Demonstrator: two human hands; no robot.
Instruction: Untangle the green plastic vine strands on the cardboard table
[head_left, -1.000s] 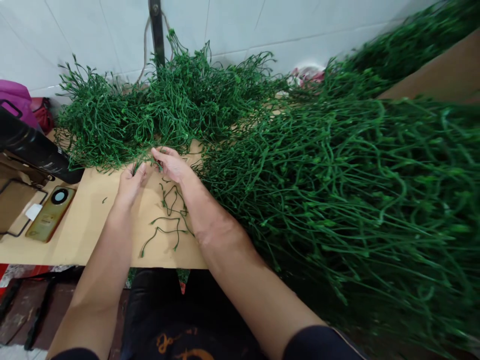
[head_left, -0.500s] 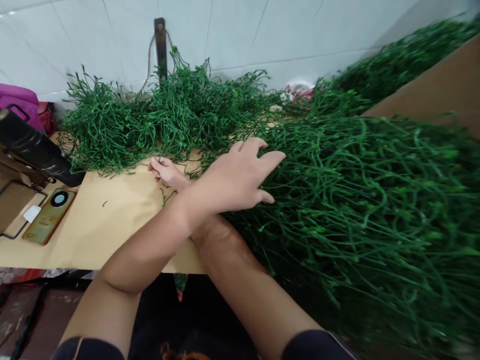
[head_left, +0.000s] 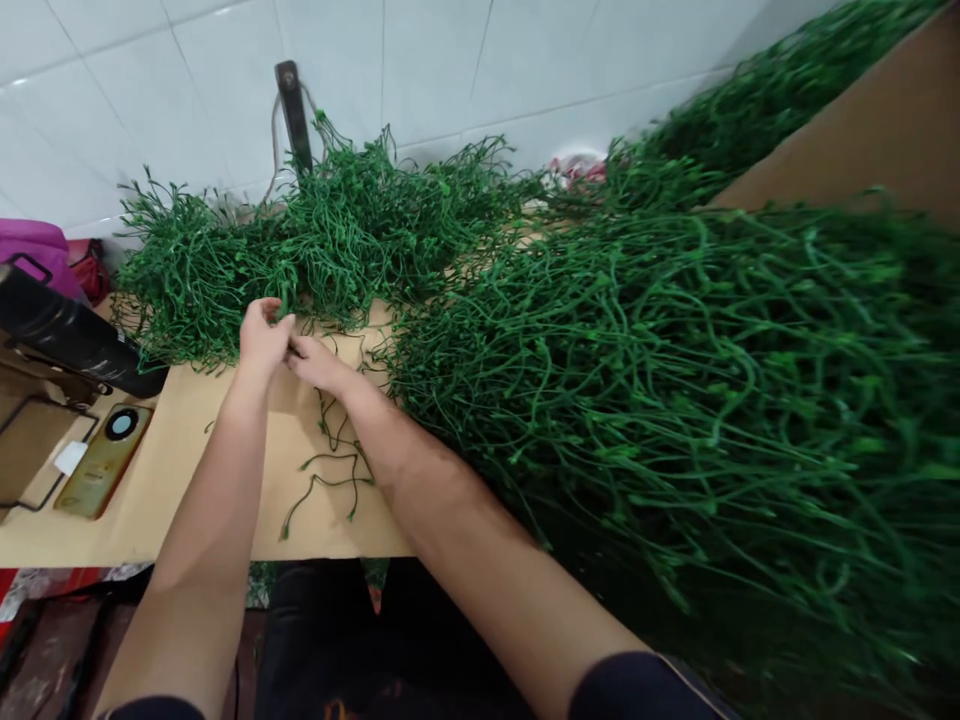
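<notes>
At the near edge of a row of green stems with small buds, my left hand closes its thumb and fingers around a few green stems. My right hand is beside it, fingertips pinched together against the left thumb at the lower end of these stems; its fingers partly hide what they grip. Under my right wrist, several loose stems lie on the tan board. A large heap of the same stems spreads to the right of my right forearm.
On the left lie a phone, a black cylindrical bottle and a purple bag. The tan board covers the tabletop. A dark upright bracket stands before the tiled wall. Brown cardboard rises at the right.
My left hand has moved from above the right-hand heap, uncrossing over my right arm, to meet my right hand, and has closed on stems. The view has shifted slightly.
</notes>
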